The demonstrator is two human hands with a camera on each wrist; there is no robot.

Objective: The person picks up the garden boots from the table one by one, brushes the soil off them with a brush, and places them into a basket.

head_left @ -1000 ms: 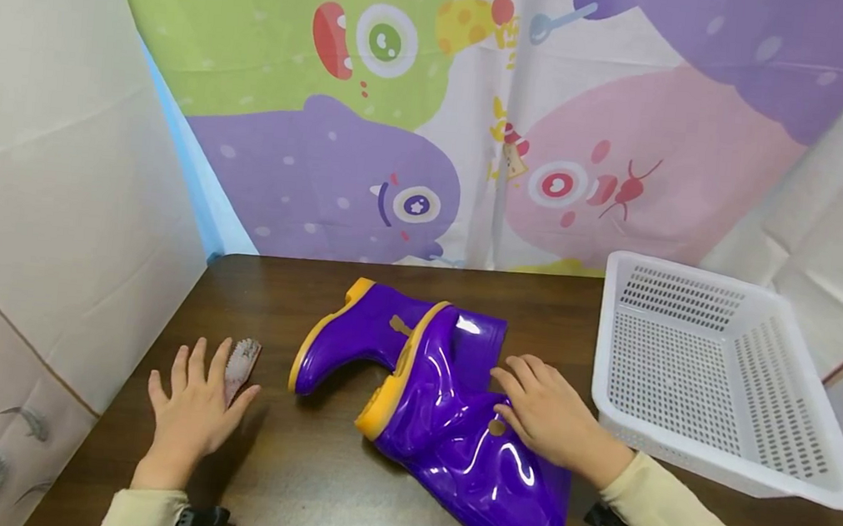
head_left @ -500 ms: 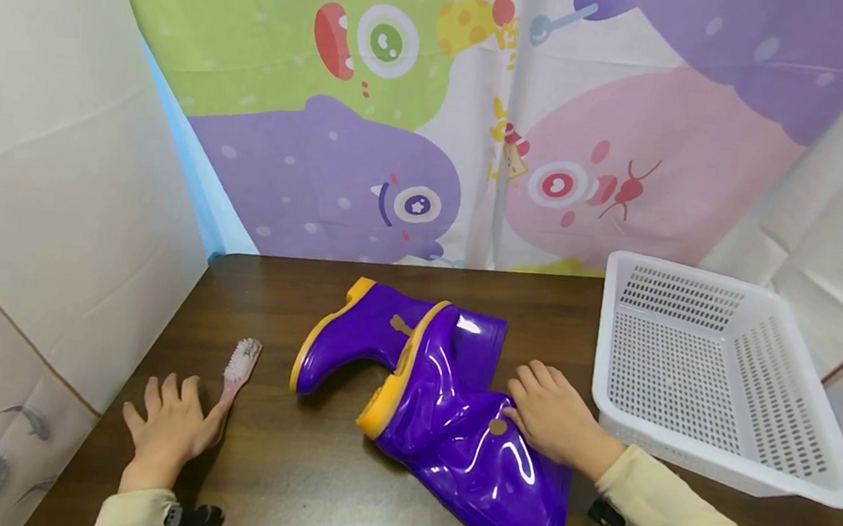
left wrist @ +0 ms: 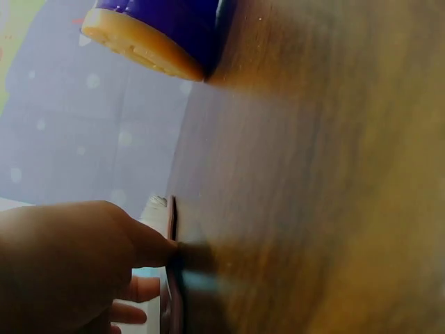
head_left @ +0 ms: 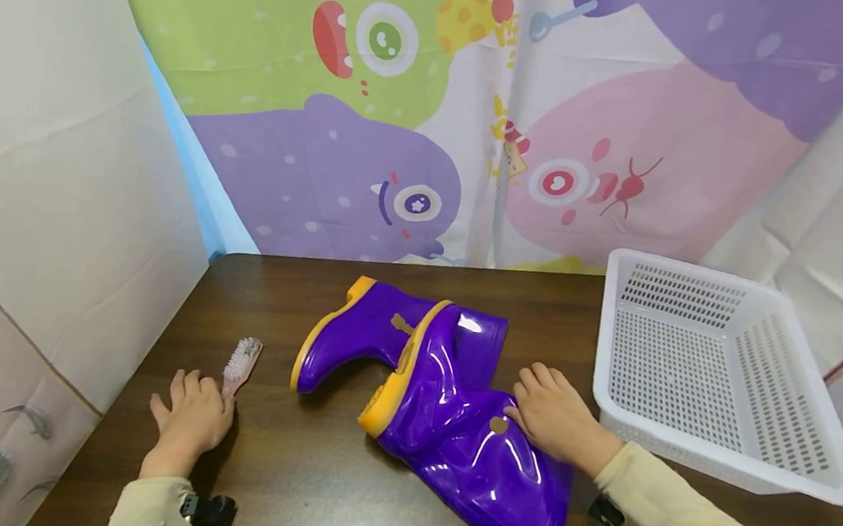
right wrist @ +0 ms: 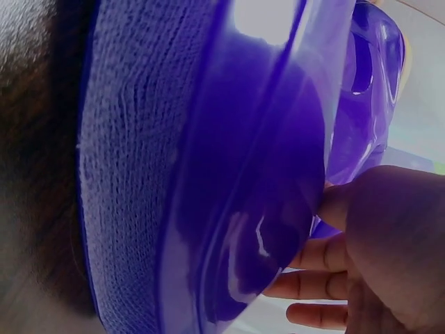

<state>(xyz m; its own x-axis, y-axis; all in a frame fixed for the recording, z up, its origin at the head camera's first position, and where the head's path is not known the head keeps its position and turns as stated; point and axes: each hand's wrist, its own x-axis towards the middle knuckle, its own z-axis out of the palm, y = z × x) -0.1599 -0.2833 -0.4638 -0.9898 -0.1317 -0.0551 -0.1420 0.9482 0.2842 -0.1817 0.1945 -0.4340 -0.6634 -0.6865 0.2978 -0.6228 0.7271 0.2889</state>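
Two purple rain boots with yellow soles lie on their sides. The nearer boot [head_left: 471, 468] overlaps the shaft of the farther boot [head_left: 363, 333]. My right hand [head_left: 554, 417] rests at the nearer boot's shaft; its thumb touches the boot, and its fingers extend along the side in the right wrist view. A pink-handled brush [head_left: 241, 360] with pale bristles lies on the table at left. My left hand [head_left: 193, 418] covers its handle, gripping it between thumb and fingers. In the left wrist view, the thumb meets the edge of the brush [left wrist: 173, 216], and the fingers bend behind.
A white perforated plastic basket [head_left: 682, 386] stands at the right of the dark wooden table [head_left: 311, 496]. Behind the table hangs a cloth [head_left: 368, 183] with cartoon monsters. Pale panels [head_left: 65, 123] close off the left side.
My left hand drew back from beside the brush head, then moved right onto the handle, its spread fingers bending. My right hand shifted slightly right along the boot. Boots and brush stayed put.
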